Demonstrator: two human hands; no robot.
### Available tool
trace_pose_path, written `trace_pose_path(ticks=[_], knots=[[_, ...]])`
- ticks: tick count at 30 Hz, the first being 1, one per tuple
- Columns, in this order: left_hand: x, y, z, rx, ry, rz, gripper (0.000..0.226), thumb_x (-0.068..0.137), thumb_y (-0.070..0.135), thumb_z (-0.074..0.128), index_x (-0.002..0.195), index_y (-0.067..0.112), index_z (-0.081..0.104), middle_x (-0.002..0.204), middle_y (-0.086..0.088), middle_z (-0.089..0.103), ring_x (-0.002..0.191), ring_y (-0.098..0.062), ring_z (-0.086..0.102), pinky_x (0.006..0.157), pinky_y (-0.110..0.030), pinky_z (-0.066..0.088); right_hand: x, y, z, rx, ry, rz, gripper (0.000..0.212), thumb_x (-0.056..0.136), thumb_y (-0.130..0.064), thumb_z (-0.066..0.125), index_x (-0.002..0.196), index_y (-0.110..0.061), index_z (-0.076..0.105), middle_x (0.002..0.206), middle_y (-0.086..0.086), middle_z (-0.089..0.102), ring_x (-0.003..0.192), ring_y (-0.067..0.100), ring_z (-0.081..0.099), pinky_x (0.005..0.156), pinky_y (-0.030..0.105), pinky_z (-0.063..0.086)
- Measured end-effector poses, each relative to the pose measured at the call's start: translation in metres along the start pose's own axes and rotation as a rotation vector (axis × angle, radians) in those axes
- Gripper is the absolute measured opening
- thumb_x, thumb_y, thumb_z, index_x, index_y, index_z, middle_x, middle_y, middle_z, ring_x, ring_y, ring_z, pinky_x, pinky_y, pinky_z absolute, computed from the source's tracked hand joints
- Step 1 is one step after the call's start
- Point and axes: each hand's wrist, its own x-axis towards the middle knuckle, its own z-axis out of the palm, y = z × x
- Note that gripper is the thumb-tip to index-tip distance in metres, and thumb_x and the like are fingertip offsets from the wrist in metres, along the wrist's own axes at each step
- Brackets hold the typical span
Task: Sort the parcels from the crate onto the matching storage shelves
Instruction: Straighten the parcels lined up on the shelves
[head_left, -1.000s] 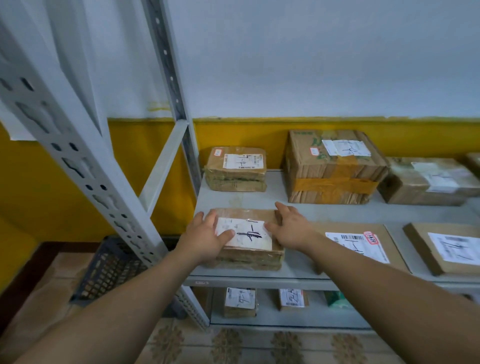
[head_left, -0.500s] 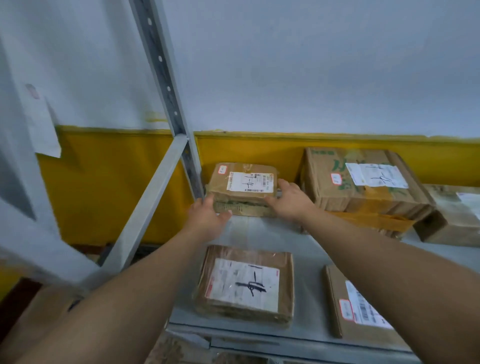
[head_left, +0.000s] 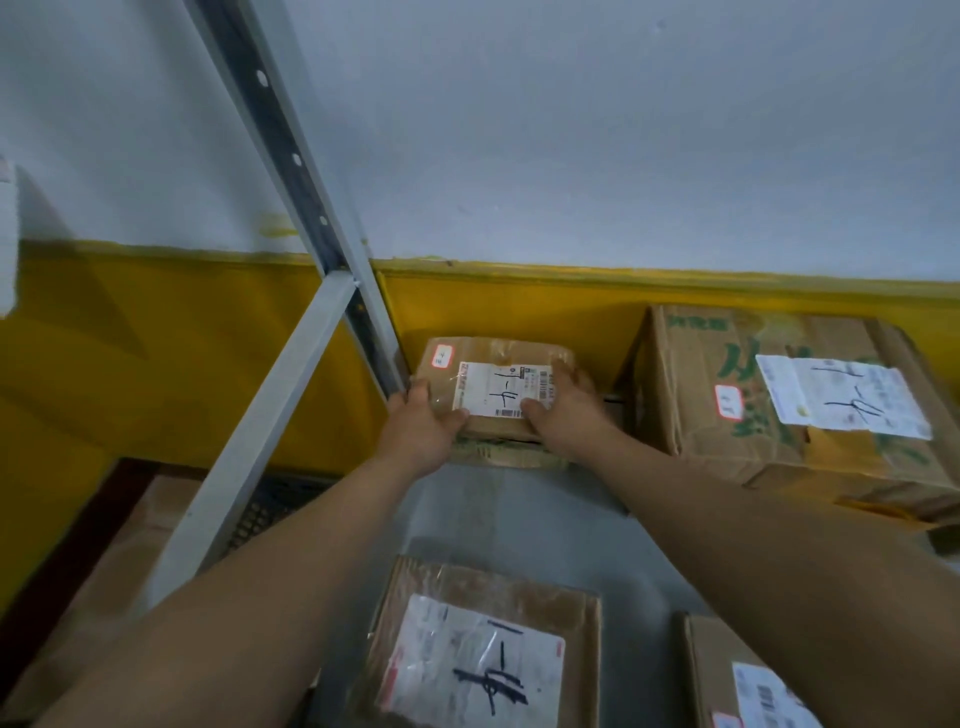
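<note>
A small taped brown parcel (head_left: 493, 358) with a white label lies at the back left of the grey shelf (head_left: 524, 514), on top of another flat parcel (head_left: 506, 451). My left hand (head_left: 422, 434) grips its left end and my right hand (head_left: 563, 408) grips its right end, thumbs on the label. At the shelf's front lies a flat brown parcel (head_left: 480, 644) with a handwritten white label, untouched. The black crate (head_left: 265, 506) shows partly on the floor behind the shelf's brace.
A large cardboard box (head_left: 789, 395) with green print stands right of the held parcel. Another labelled parcel (head_left: 737, 680) lies at the front right. The shelf's grey upright (head_left: 296, 171) and slanted brace (head_left: 260, 431) stand at the left, against a yellow and white wall.
My hands left the front parcel, reached to the back of the shelf and closed on the small parcel there. The view moved closer and tilted upward.
</note>
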Motion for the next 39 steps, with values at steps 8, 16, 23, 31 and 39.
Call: trace_pose_path(ticks=[8,16,23,31,39], knots=[[-0.018,-0.010,-0.009,0.203,-0.040,0.017,0.075,0.095,0.050,0.050,0.155,0.024,0.013,0.151,-0.008,0.023,0.133,-0.032,0.038,0.106,-0.043,0.042,-0.021,-0.004,0.004,-0.111,-0.031,-0.030,0.080,0.099,-0.044,0.049,0.158,-0.018,0.002,0.164,0.011,-0.001,0.142,0.035,0.031,0.109,0.041,0.036],[-0.051,0.014,-0.035,0.322,-0.007,0.189,0.069,0.089,0.050,0.055,0.148,0.020,0.033,0.147,-0.011,0.036,0.129,-0.031,0.042,0.106,-0.045,0.041,-0.080,-0.027,-0.039,-0.257,0.116,-0.149,0.077,0.099,-0.050,0.046,0.158,-0.017,0.010,0.165,0.011,0.008,0.150,0.031,0.014,0.119,0.043,0.020],[-0.115,0.047,-0.029,0.430,-0.012,0.409,0.074,0.094,0.052,0.049,0.152,0.016,0.022,0.159,-0.007,0.021,0.144,-0.030,0.021,0.116,-0.043,0.024,-0.153,0.006,-0.083,-0.358,0.292,-0.050,0.069,0.099,-0.053,0.043,0.155,-0.019,0.022,0.160,0.010,0.025,0.145,0.031,0.027,0.113,0.048,0.031],[-0.156,0.089,0.007,0.453,-0.138,0.573,0.073,0.094,0.049,0.053,0.154,0.026,0.019,0.162,-0.002,0.012,0.147,-0.026,0.017,0.117,-0.042,0.023,-0.159,0.074,-0.136,-0.404,0.317,0.045,0.068,0.099,-0.053,0.039,0.154,-0.016,0.025,0.158,0.011,0.029,0.144,0.030,0.027,0.114,0.044,0.029],[-0.148,0.145,0.068,0.365,-0.148,0.464,0.070,0.094,0.054,0.049,0.153,0.032,0.017,0.160,-0.004,0.017,0.144,-0.028,0.024,0.116,-0.046,0.027,-0.109,0.142,-0.194,-0.439,0.258,0.085,0.084,0.089,-0.067,0.031,0.156,-0.018,0.022,0.165,0.008,0.010,0.150,0.030,0.013,0.119,0.048,0.023]])
